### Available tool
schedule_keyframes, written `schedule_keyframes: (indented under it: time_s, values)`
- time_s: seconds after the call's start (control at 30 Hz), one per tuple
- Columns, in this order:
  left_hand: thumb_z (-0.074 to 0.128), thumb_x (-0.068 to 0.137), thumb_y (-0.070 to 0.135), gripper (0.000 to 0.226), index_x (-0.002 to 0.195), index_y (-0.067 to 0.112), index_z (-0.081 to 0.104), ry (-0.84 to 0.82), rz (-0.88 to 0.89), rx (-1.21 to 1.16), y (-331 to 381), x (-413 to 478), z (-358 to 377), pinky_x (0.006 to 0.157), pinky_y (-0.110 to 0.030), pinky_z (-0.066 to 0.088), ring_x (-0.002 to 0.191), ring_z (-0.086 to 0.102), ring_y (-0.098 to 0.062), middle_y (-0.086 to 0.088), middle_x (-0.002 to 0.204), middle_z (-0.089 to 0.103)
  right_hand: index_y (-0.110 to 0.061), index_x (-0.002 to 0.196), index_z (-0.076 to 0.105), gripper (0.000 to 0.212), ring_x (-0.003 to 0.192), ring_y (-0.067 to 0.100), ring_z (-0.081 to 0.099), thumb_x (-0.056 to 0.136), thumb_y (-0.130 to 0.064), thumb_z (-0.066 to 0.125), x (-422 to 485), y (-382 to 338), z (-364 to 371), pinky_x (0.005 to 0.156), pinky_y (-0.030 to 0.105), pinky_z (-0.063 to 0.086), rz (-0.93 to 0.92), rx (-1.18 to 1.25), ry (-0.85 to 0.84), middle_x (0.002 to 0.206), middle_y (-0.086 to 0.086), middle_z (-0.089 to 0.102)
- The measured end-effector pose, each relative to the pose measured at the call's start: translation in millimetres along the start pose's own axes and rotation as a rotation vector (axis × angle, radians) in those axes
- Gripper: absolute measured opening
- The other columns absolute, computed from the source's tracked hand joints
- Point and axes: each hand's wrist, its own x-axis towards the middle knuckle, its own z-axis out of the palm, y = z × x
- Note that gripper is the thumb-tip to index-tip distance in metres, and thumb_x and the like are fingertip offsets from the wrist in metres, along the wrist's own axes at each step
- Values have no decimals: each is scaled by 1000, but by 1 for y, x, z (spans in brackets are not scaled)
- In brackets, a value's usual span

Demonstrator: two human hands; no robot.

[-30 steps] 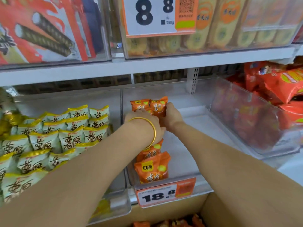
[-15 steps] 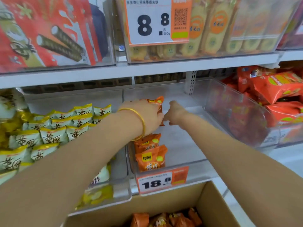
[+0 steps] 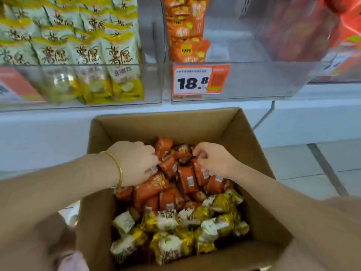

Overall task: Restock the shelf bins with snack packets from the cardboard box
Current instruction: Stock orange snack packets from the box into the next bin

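Shop aisle: white shelf (image 3: pixel 117 122) front at 12 o'clock, tiled floor (image 3: pixel 312 165) at 3 o'clock.

1. Left hand (image 3: pixel 134 163). Fingers (image 3: pixel 151 156) are bent down into the orange packets (image 3: pixel 187 178) at 10 o'clock of the heap. The tips are buried, so it cannot be told whether they have closed on a packet. Gold bangle (image 3: pixel 118 169) on the wrist.
2. Right hand (image 3: pixel 214 161). Fingers (image 3: pixel 199 153) are curled at 2 o'clock of the heap, tips at the upper end of a packet. Grip or mere touch cannot be told. The two hands flank one heap, probably to gather a bunch in a single lift.
3. Orange packets. Small pillow packs with crimped ends, several showing a white label. They lie loose and crosswise in the 12 o'clock half of the cardboard box (image 3: pixel 166 122).
4. Gold-and-white packets (image 3: pixel 175 231). They fill the 6 o'clock half of the box, no hand on them.
5. Cardboard box. Open-topped, it stands directly under the shelf at 6 o'clock of the middle bin (image 3: pixel 254 81), which likely keeps the carry short.
6. Middle bin. Clear plastic, with the price tag (image 3: pixel 199 81) reading 18.8 on its front. A single row of the same orange packets stands along its 9 o'clock wall. Room remains toward 3 o'clock, so the restocking is judged at an early stage.
7. Left bin (image 3: pixel 88 55). It holds green-and-yellow packets in packed rows.
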Motion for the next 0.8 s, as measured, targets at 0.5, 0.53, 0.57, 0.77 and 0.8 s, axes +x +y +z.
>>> schedule_keyframes:
  time_s: [0.5, 0.53, 0.57, 0.77, 0.8]
  values:
    - [31, 100, 40, 39, 134, 24, 41, -41, 65, 16, -1, 12, 21, 77, -30, 35, 117, 45, -21, -1, 133, 42, -29, 138, 42, 55, 137, 40, 18, 87, -39, 63, 92, 55, 123, 102, 55, 35, 119, -791, -110, 146, 12, 23]
    - [31, 100, 40, 38, 133, 24, 42, -41, 66, 20, 0, 14, 21, 78, -30, 36, 116, 45, -21, -1, 132, 42, -28, 135, 44, 54, 135, 38, 23, 86, -35, 65, 93, 55, 124, 100, 53, 38, 120, -773, -103, 144, 11, 24]
    - [31, 100, 40, 38, 132, 23, 42, -40, 72, 26, 1, 15, 21, 77, -30, 36, 115, 45, -21, -1, 131, 42, -28, 135, 44, 54, 133, 36, 26, 86, -32, 66, 93, 56, 125, 100, 52, 39, 126, -749, -119, 144, 11, 24]
    - [33, 100, 39, 37, 133, 23, 42, 41, 98, -63, 7, 18, 25, 89, -35, 48, 114, 47, -20, -1, 131, 43, -29, 134, 41, 61, 128, 32, 37, 82, -27, 71, 78, 53, 115, 99, 51, 37, 88, -626, -155, 134, 4, 50]
    - [34, 99, 38, 39, 134, 23, 41, 59, 92, -94, 9, 18, 27, 89, -36, 48, 115, 46, -20, 0, 133, 42, -27, 134, 41, 59, 127, 32, 39, 82, -30, 71, 72, 50, 109, 98, 49, 38, 92, -570, -131, 132, 4, 52]
